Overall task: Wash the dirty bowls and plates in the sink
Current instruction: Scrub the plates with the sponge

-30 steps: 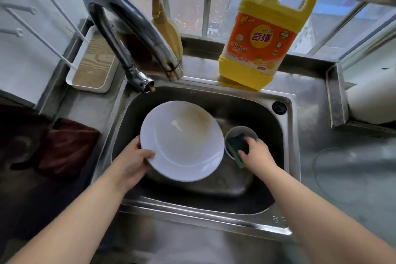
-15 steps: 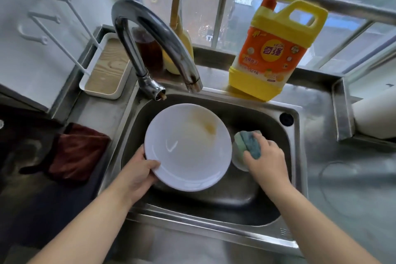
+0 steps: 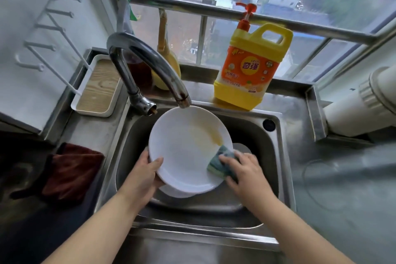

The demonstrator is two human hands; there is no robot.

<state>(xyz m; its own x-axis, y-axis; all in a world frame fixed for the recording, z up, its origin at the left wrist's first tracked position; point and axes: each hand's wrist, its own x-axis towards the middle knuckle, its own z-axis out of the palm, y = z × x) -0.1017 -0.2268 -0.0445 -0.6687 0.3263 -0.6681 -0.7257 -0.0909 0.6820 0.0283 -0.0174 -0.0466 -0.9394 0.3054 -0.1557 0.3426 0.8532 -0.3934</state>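
Note:
A white plate (image 3: pixel 184 152) with a yellow-brown smear near its upper right is tilted over the steel sink (image 3: pixel 285 156). My left hand (image 3: pixel 145 173) grips the plate's lower left rim, thumb on its face. My right hand (image 3: pixel 246 171) holds a green-blue sponge (image 3: pixel 220 161) pressed on the plate's right side, just below the smear. A second white dish (image 3: pixel 171 192) peeks out beneath the plate. Behind my right hand the rim of a small bowl (image 3: pixel 242 147) shows.
The chrome tap (image 3: pixel 150 64) arches over the plate's top edge. A yellow and orange detergent jug (image 3: pixel 248 70) stands behind the sink. A white tray (image 3: pixel 98 88) sits at the back left, a dark red cloth (image 3: pixel 70 169) left of the sink, a white pipe (image 3: pixel 364 105) right.
My right hand lifted the sponge out of the small bowl and brought it left onto the plate's face. The plate rose and tilted more towards me; my view shifted down.

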